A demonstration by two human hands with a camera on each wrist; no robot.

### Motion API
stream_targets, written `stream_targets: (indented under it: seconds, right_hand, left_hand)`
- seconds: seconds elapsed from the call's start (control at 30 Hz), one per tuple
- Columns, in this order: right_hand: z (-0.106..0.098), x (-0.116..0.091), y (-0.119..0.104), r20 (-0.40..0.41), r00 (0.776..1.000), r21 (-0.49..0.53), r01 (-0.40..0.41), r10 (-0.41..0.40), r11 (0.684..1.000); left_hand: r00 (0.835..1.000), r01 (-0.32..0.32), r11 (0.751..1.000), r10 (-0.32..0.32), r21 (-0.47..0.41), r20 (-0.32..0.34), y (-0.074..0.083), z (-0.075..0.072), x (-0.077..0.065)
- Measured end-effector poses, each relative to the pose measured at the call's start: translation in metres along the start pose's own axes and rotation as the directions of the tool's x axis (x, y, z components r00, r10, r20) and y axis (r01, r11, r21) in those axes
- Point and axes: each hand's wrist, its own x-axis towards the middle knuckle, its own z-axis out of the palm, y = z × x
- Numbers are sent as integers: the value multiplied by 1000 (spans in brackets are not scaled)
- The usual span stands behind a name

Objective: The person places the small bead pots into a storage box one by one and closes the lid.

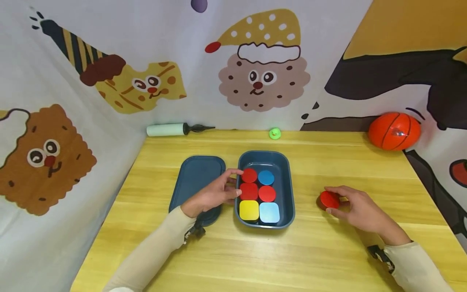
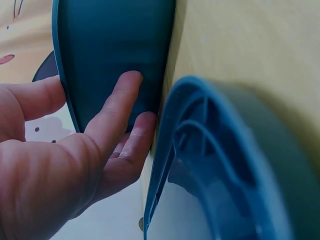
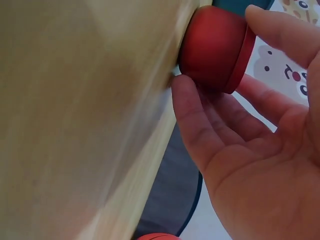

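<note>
A dark blue rectangular box (image 1: pixel 292 194) stands mid-table. Inside are two red round containers (image 1: pixel 249 175) (image 1: pixel 267 194), a blue round one (image 1: pixel 266 177), and rounded-square ones in red (image 1: pixel 249 192), yellow (image 1: pixel 249 210) and light blue (image 1: pixel 269 212). At the box's left side, my left hand (image 1: pixel 215 190) touches the rim and outer wall with extended fingers (image 2: pixel 112 112). To the right of the box, my right hand (image 1: pixel 359 209) holds another red round container (image 1: pixel 329 200) between thumb and fingers. That container (image 3: pixel 215 50) looks low and cylindrical, its base at the tabletop.
Left of the box lies a matching dark blue lid (image 1: pixel 200 172), partly under the left forearm. Along the back edge are a pale green hand pump (image 1: pixel 166 129), a green toy duck (image 1: pixel 275 133) and an orange toy basketball (image 1: pixel 395 131). A printed cloth hangs behind.
</note>
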Motion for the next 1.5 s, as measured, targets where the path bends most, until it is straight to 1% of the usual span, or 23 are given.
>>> stream_targets:
  seconds: [0.13,0.3,0.4,0.53,0.63,0.73,0.97,1.17,1.33,1.5]
  right_hand:
    - [-1,-1,1,-4,1000,1,-5,5,1000]
    - [-6,2,-2,4,999,23,-36,36,999]
    - [-9,5,-5,-23,999,25,-28,29,999]
    - [-15,15,-9,-85,996,-14,21,-22,1000]
    - [-19,25,-13,-112,992,-45,48,-53,998]
    - [-22,36,-19,-117,991,-54,61,-67,997]
    - [-25,62,-37,-129,990,-24,53,-56,998]
    - [-23,92,-49,-129,988,-9,87,-88,996]
    - [-17,116,-61,-109,992,42,72,-67,997]
    - [-3,139,-69,-80,993,99,91,-83,991]
  left_hand:
    - [1000,-2,1000,3,5,-13,0,0,2]
    - [1000,14,1000,-14,5,-15,-1,0,1]
    - [1000,19,1000,-19,7,-17,-1,0,0]
    - [1000,12,1000,-12,7,-19,0,0,-1]
    - [1000,11,1000,-11,7,-20,0,0,-1]
    - [1000,15,1000,-15,12,-20,0,-1,-1]
    - [1000,2,1000,-2,16,-7,-2,0,1]
    - [1000,6,1000,-6,14,-11,-3,1,2]
    - [1000,9,1000,-9,14,-11,-1,1,2]
    - [1000,16,1000,-16,21,-13,0,1,2]
